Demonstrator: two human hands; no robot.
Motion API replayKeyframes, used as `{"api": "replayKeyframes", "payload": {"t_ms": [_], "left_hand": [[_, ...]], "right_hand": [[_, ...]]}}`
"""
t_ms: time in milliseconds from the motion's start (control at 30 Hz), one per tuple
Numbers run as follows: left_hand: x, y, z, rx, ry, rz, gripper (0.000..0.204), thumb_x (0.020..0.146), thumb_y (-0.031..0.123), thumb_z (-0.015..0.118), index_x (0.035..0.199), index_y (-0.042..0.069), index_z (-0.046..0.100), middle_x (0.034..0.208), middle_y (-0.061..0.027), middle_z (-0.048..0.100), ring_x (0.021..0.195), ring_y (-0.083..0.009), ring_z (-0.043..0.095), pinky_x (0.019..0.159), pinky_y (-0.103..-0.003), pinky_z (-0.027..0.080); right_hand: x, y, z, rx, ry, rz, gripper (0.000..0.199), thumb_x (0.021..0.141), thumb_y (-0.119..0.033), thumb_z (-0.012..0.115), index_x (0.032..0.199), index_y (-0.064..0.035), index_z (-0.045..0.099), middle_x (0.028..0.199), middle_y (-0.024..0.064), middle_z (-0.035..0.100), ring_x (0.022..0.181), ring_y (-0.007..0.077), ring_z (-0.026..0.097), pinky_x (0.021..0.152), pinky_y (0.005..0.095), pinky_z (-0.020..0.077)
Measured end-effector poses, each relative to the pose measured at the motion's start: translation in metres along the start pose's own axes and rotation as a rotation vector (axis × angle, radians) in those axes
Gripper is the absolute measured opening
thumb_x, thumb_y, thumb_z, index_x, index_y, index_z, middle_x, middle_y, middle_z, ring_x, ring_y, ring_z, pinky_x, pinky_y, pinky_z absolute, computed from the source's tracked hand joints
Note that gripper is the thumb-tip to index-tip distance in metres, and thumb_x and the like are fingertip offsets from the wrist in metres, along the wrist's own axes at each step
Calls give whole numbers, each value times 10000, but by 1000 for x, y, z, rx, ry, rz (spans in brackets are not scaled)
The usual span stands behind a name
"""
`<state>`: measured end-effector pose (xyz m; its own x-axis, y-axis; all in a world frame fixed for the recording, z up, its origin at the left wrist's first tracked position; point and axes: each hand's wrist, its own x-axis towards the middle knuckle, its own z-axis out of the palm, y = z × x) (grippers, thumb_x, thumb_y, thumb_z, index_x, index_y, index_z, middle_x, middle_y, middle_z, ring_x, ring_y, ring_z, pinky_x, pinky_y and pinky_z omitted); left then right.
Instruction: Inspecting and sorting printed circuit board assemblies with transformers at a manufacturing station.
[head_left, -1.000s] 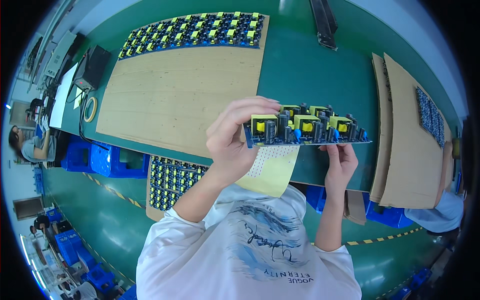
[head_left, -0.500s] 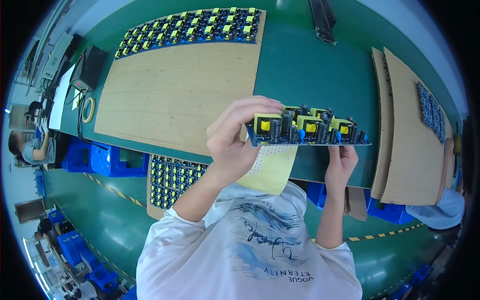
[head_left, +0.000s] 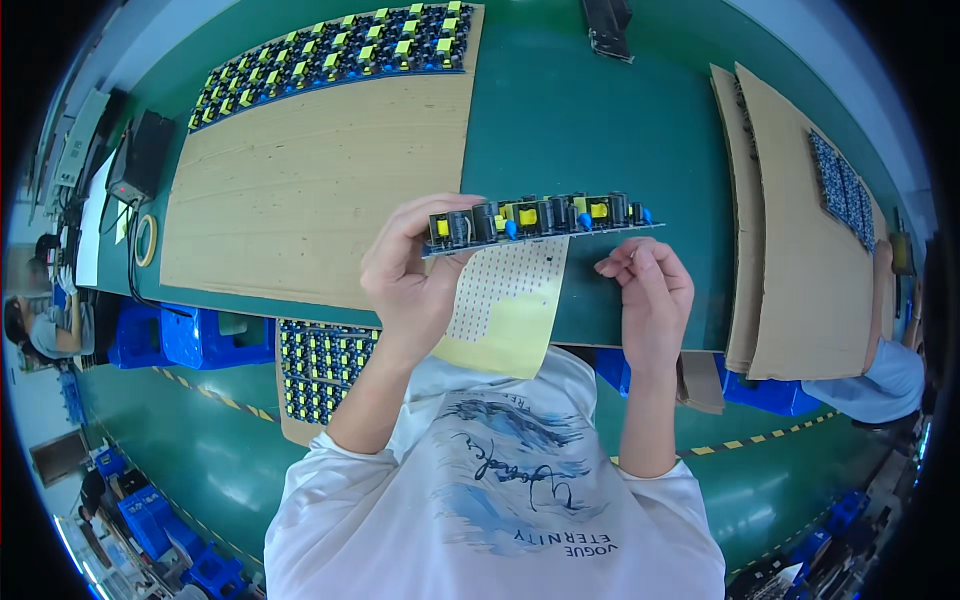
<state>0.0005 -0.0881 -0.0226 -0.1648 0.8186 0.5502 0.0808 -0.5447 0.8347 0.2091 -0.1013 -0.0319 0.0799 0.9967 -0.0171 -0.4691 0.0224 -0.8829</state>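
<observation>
My left hand (head_left: 408,285) is closed around the left end of a circuit board panel (head_left: 545,218), which I hold up level above the table edge. Black capacitors, blue discs and yellow-topped transformers stand along its upper side. A yellow sheet of small pale labels (head_left: 505,300) hangs beneath the panel, close to my left hand; whether that hand grips it too, I cannot tell. Below the panel's right end and apart from it is my right hand (head_left: 657,300). Its thumb and fingertips are pinched together, and whatever is between them is too small to make out.
Rows of similar boards (head_left: 330,65) lie on a cardboard sheet (head_left: 320,180) at the far left. More boards (head_left: 320,370) sit below the table edge. Upright cardboard (head_left: 800,250) stands at right, near another person's arm (head_left: 882,310). A tape roll (head_left: 146,240) lies left.
My right hand has come off the underside of the panel and dropped slightly, fingers pinched. The left hand has tilted the panel, showing more of the label sheet. The whole view has shifted somewhat.
</observation>
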Motion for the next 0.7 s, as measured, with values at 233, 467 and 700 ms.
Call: {"api": "replayKeyframes", "payload": {"t_ms": [233, 467, 700], "left_hand": [[4, 6, 7, -46, -14, 61, 300, 667, -164, 588, 941, -45, 571, 964, -157, 608, 917, -239, 600, 795, -307, 486], [12, 10, 5, 130, -83, 231, 289, 648, -171, 564, 890, -18, 603, 909, -122, 629, 895, -251, 611, 778, -318, 495], [14, 8, 4, 200, -156, 341, 357, 573, -179, 526, 859, 6, 632, 889, -103, 633, 876, -267, 611, 760, -340, 498]], "right_hand": [[-2, 9, -11, -22, 1, -47, 108, 885, -71, 501, 889, 20, 560, 861, 98, 578, 751, 166, 560, 760, 329, 462], [-9, -10, 4, -203, 246, -539, 112, 889, -47, 467, 893, 28, 550, 877, 114, 585, 772, 201, 570, 759, 348, 470], [1, -39, 43, -727, 12, -1056, 126, 884, -43, 444, 884, 44, 534, 858, 143, 586, 783, 240, 575, 719, 365, 487]]}}
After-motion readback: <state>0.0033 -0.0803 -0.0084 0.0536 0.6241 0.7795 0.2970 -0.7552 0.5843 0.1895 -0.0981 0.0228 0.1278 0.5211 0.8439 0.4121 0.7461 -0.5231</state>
